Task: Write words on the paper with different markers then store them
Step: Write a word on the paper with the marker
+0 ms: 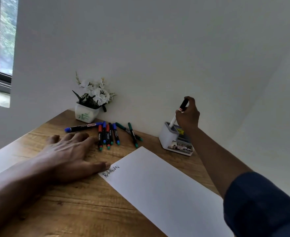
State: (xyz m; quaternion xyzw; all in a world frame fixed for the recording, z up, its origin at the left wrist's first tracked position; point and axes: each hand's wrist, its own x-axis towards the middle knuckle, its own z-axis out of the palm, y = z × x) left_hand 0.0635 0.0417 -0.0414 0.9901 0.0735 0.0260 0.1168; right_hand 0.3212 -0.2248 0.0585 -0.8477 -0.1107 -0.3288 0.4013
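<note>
In the head view the right hand (188, 115) pinches the black-capped marker (178, 113) near its top, its lower end inside the white holder (169, 135); it looks light, stiff and smooth. The left hand (69, 156) lies flat and spread on the wooden tabletop (89, 202), touching the paper (158, 185), with other markers (110, 134) near the white wall

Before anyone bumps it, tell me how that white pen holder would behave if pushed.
The pen holder looks like light plastic, so it would probably slide on the smooth wooden table. The marker in the right hand stands tall inside, which may make it tippier.
</note>
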